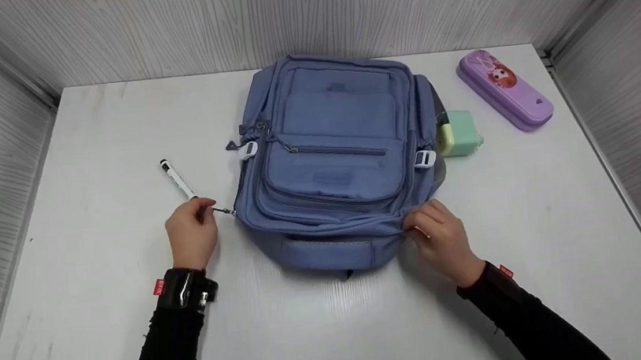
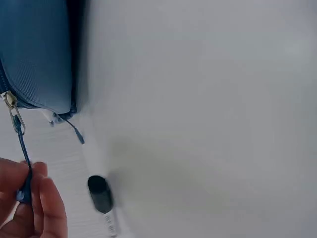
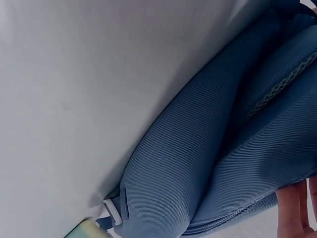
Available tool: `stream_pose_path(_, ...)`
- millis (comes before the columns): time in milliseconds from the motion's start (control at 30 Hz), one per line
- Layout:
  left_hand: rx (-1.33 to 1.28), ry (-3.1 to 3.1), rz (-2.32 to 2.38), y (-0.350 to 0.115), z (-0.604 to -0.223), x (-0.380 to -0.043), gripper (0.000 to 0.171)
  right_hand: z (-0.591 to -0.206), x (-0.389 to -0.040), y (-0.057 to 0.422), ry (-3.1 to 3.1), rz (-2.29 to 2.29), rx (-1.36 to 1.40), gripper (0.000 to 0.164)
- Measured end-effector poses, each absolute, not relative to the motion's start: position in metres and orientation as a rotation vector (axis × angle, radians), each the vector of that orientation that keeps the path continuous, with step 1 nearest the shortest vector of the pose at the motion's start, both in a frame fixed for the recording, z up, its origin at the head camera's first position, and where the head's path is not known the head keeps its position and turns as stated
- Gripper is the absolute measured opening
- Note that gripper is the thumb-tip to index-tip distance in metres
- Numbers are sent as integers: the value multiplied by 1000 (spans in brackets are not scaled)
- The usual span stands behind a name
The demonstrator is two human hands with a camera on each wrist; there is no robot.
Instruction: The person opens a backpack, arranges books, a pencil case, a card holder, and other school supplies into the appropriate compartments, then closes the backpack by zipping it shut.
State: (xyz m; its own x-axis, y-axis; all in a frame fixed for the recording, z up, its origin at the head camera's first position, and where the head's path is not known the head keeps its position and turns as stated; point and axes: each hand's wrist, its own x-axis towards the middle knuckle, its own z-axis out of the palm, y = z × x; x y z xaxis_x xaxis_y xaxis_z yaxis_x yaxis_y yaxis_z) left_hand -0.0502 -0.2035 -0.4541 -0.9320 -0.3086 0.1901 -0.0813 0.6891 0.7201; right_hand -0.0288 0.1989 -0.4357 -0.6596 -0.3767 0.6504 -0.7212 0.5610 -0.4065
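A blue backpack (image 1: 344, 114) lies on its back on the white table, its top handle side towards me. My left hand (image 1: 193, 232) pinches the cord of a zipper pull (image 2: 21, 144) at the backpack's left side; the cord is drawn taut away from the bag. In the left wrist view the metal zipper slider (image 2: 10, 100) sits at the bag's corner. My right hand (image 1: 439, 239) grips the fabric at the near right edge of the backpack, its fingertips partly hidden by the cloth. Just beyond my left hand lies a white marker (image 1: 178, 179) with a black end.
Against the backpack's right side is a green and yellow box-shaped thing (image 1: 461, 133). A purple pencil case (image 1: 504, 89) with a cartoon picture lies at the far right. Grey wood-grain panels (image 1: 168, 31) bound the table (image 1: 90, 136) at the back and sides.
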Motion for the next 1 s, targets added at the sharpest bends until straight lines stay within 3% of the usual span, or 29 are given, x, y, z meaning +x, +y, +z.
stream_pose_path(233,-186,-2941,-835,-195,-445,-37,55,-433,-31,212,-2304,931,847,27)
stream_pose_path(433,-351,-2956,-660,-179,-440,-43,79,-432,-35,216,-2283,1044,863,32)
stream_pose_path(567,-474,-2870,-529,-171,-434,-55,74,-430,-35,219,-2279,1082,890,34)
stream_pose_path(733,-680,-2791,-372,-166,-432,-65,50,-429,-37,224,-2291,1130,893,33)
stream_pose_path(1000,-858,-2783,-296,-160,-433,-46,36,-433,-46,236,-2355,1075,826,32)
